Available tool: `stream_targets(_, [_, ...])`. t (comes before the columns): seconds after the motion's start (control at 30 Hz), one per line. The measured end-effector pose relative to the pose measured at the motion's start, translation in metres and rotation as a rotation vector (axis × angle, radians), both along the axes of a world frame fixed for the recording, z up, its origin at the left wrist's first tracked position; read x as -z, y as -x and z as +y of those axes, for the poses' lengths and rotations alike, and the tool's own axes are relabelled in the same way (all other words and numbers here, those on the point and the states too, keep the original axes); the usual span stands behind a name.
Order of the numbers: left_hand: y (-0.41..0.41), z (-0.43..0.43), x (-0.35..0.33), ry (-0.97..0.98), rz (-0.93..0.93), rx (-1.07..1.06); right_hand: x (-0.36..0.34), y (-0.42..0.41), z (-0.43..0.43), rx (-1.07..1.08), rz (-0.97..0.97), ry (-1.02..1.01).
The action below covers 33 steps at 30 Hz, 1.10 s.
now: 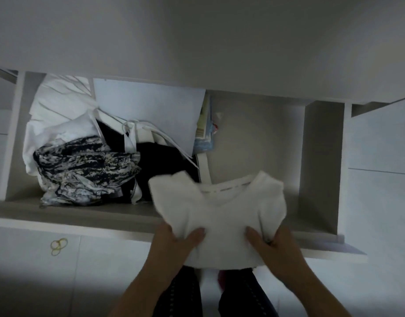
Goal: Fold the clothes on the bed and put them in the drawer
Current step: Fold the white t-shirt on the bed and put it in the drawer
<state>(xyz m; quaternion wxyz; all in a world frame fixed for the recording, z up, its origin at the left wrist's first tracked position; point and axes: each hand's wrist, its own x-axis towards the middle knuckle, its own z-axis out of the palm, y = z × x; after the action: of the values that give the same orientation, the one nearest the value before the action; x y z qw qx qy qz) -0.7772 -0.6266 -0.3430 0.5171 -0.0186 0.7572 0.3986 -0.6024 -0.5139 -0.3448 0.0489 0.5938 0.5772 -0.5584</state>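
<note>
A folded white garment point(222, 216) hangs over the front edge of the pulled-out drawer point(82, 216). My left hand point(174, 242) grips its lower left corner, thumb on top. My right hand point(273, 244) grips its lower right corner the same way. The garment's far part reaches over the bare right half of the drawer floor point(254, 138). The picture is dim and slightly blurred.
The drawer's left half holds a blue-and-white patterned cloth point(82, 170), dark clothes point(160, 163), white fabric point(59, 106), a white sheet point(149, 110) and some packets point(203, 133). Yellow rubber bands point(58, 245) lie on the white floor. My dark-trousered legs point(185, 294) show below.
</note>
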Motion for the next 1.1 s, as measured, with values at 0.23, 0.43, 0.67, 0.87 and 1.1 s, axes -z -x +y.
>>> stream_targets(0.23, [0.002,0.074,0.040,-0.195,-0.034,0.205,0.030,-0.010,0.043,0.147,0.025,-0.071])
stream_targets(0.43, [-0.007,0.103,0.085,-0.197,-0.049,0.192,0.064,-0.021,0.072,0.210,0.060,-0.120])
stream_targets(0.67, [-0.014,0.159,0.126,-0.210,-0.105,0.274,0.105,-0.035,0.130,0.183,0.028,-0.204])
stream_targets(0.87, [-0.004,0.237,0.185,-0.281,0.070,0.196,0.157,-0.025,0.204,0.299,0.092,-0.280])
stream_targets(1.1, [-0.023,0.201,0.242,-0.126,0.199,0.388,0.229,-0.046,0.189,0.383,-0.249,-0.040])
